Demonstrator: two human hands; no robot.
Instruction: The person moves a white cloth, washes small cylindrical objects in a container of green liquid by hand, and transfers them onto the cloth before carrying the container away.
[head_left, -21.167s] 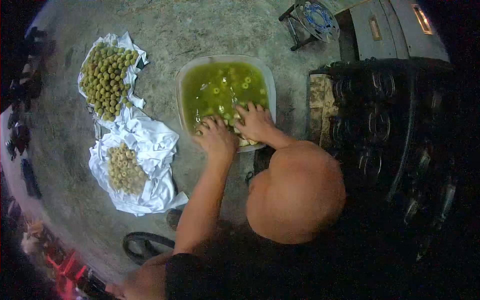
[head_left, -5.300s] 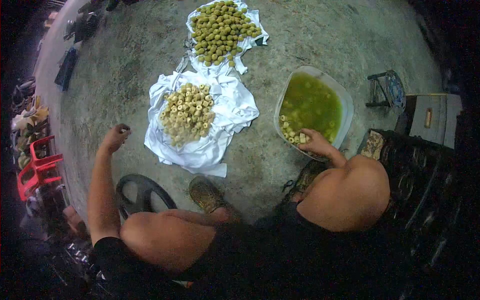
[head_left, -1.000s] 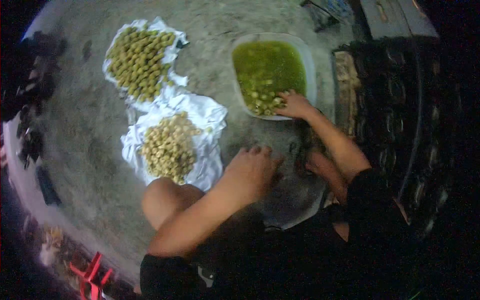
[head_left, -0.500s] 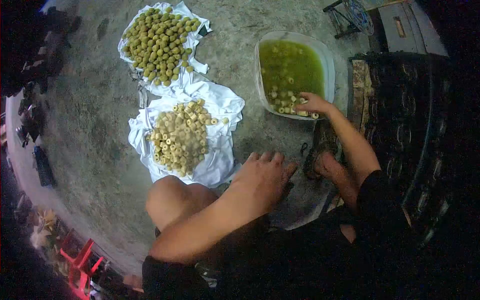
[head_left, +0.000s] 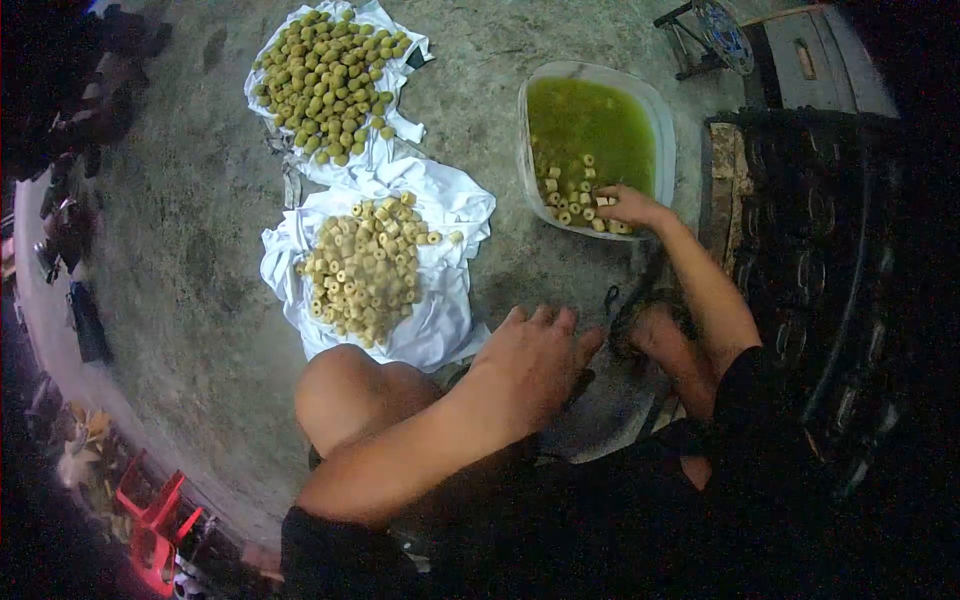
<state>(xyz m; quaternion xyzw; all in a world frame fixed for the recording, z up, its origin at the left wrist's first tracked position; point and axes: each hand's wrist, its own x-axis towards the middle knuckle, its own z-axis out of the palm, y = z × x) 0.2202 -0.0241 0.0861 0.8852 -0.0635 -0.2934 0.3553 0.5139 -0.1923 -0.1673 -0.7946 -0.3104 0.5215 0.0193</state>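
My right hand (head_left: 632, 208) reaches over the near edge of a white tub (head_left: 664, 150) of greenish liquid. Its fingers are at the pale ring-shaped pieces (head_left: 566, 208) bunched along that side, with one pale piece at the fingertips. My left hand (head_left: 535, 362) hovers over the floor by my knee, fingers spread, holding nothing. To its upper left, a white cloth (head_left: 450, 300) bears a heap of similar pale, holed pieces (head_left: 365, 262). Behind it a second white cloth (head_left: 405, 125) carries a pile of round green-brown balls (head_left: 325, 85).
Red plastic chairs (head_left: 152, 510) stand at the lower left. A round metal-framed object (head_left: 722, 38) is at the upper right, near a grey panel (head_left: 815, 60). Dark racks or crates (head_left: 800, 230) line the right side. My bare foot (head_left: 665, 340) rests below the tub.
The view has shifted slightly. The pale pieces in the tub have spread out a little, and a pale piece now shows at my right fingertips. My left hand has hardly moved.
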